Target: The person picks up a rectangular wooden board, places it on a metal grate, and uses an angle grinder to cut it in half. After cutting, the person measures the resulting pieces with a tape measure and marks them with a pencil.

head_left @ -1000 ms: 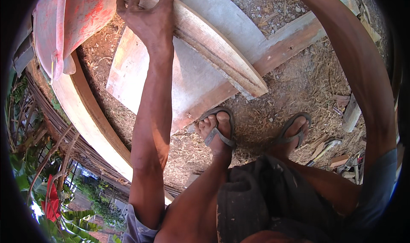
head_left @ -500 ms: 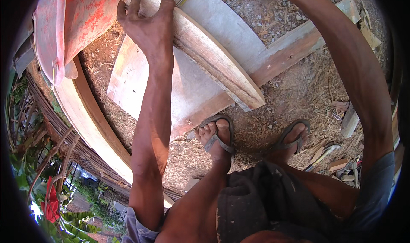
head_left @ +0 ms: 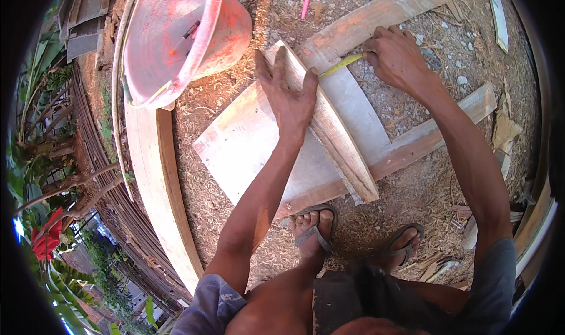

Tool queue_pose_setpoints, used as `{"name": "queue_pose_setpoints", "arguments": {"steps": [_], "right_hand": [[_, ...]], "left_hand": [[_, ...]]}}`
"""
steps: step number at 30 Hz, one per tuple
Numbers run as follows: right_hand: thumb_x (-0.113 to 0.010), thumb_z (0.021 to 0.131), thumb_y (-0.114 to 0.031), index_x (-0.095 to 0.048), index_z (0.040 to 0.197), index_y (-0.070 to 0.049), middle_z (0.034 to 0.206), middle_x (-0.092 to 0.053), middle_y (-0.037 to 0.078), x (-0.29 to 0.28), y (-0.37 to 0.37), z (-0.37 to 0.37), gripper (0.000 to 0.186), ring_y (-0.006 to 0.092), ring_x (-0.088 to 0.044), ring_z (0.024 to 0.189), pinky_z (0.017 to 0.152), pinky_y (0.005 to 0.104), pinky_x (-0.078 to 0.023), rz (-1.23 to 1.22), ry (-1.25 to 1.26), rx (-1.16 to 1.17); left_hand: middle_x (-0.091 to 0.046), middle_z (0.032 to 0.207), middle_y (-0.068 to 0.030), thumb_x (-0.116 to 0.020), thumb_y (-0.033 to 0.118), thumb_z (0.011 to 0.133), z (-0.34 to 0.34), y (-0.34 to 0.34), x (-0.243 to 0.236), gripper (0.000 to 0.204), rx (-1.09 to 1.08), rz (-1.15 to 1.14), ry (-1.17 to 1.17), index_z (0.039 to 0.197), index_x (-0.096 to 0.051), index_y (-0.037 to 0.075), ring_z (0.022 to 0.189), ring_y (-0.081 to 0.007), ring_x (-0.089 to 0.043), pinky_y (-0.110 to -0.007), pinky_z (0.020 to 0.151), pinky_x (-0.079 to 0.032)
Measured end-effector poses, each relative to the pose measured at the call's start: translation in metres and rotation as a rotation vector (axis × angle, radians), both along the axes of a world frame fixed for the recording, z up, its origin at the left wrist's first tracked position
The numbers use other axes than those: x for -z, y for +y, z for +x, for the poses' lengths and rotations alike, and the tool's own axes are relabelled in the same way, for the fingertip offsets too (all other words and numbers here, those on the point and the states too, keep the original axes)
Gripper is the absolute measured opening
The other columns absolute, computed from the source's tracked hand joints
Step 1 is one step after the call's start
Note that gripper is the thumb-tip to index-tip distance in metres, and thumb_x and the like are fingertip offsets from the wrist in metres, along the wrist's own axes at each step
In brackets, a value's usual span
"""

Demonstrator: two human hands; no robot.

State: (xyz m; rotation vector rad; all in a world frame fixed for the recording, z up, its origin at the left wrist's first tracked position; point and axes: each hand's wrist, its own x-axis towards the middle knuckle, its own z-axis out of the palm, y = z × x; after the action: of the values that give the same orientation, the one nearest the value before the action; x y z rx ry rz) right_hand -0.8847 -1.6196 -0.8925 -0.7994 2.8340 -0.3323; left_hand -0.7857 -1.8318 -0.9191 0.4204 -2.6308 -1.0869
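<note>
Across a pale flat panel on the ground lies a rough wooden plank, set at a slant. My left hand grips its far end, fingers over the left side and thumb at the right edge. A yellow tape measure strip runs from beside that thumb to my right hand. The fingers of my right hand are curled around the strip's outer end; what else they hold is hidden. Wooden strips border the panel, one at the far side and one at the near right.
A translucent red-stained tub stands at the far left, a dark marker inside. Beneath it a thick curved beam reaches toward me. A pink stick lies at the far edge. Wood shavings and scraps cover the ground around my sandalled feet.
My view has shifted, bringing the tub and far strip more fully into sight. My right hand, formerly beyond the top edge, now shows near the plank, holding the tape. The left hand stays on the plank.
</note>
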Motion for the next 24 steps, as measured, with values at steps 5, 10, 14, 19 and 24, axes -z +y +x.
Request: {"name": "queue_pose_setpoints", "arguments": {"steps": [5, 10, 14, 19, 24], "right_hand": [[-0.068, 0.084, -0.017, -0.074, 0.092, -0.007, 0.098, -0.063, 0.011, -0.004, 0.004, 0.0, 0.014, 0.0315, -0.057, 0.103, 0.089, 0.047, -0.044, -0.109, 0.046, 0.014], [-0.071, 0.078, -0.014, -0.074, 0.087, -0.007, 0.094, -0.063, 0.01, -0.002, -0.007, 0.003, 0.012, 0.0327, -0.058, 0.099, 0.087, 0.0456, -0.044, -0.2, 0.031, 0.024], [-0.072, 0.078, -0.014, -0.075, 0.091, -0.009, 0.097, -0.062, 0.012, 0.0, -0.006, 0.002, 0.015, 0.0337, -0.058, 0.101, 0.087, 0.0502, -0.042, -0.169, -0.035, 0.025], [-0.074, 0.076, -0.012, -0.074, 0.091, -0.008, 0.095, -0.062, 0.011, -0.011, -0.002, -0.002, 0.015, 0.0327, -0.059, 0.098, 0.085, 0.0487, -0.043, -0.146, -0.077, 0.03], [-0.069, 0.088, -0.022, -0.073, 0.096, -0.006, 0.094, -0.063, 0.012, -0.004, 0.004, -0.008, 0.018, 0.0329, -0.062, 0.094, 0.085, 0.0447, -0.049, -0.038, 0.011, -0.111]], "left_hand": [[-0.016, 0.161, -0.0259, -0.077, 0.022, 0.08, -0.003, 0.003, 0.002, 0.073, -0.013, 0.049, 0.052, 0.146, -0.046, 0.009, 0.15, -0.0422, -0.015, -0.052, 0.12, -0.021], [-0.019, 0.159, -0.0261, -0.078, 0.018, 0.077, 0.003, -0.002, -0.001, 0.075, -0.051, 0.092, 0.088, 0.145, -0.047, 0.011, 0.145, -0.0448, -0.022, -0.055, 0.116, -0.025], [-0.022, 0.156, -0.0282, -0.078, 0.02, 0.073, 0.004, -0.003, 0.004, 0.075, -0.044, 0.069, 0.133, 0.142, -0.05, 0.008, 0.14, -0.0471, -0.027, -0.059, 0.113, -0.027], [-0.023, 0.155, -0.028, -0.078, 0.019, 0.073, -0.001, 0.002, 0.004, 0.076, -0.025, 0.051, 0.142, 0.142, -0.048, 0.009, 0.141, -0.0473, -0.028, -0.058, 0.112, -0.028], [-0.023, 0.153, -0.0311, -0.077, 0.019, 0.071, -0.002, 0.002, 0.021, 0.075, -0.009, 0.057, 0.202, 0.141, -0.05, 0.01, 0.142, -0.0463, -0.027, -0.057, 0.113, -0.025]]}}
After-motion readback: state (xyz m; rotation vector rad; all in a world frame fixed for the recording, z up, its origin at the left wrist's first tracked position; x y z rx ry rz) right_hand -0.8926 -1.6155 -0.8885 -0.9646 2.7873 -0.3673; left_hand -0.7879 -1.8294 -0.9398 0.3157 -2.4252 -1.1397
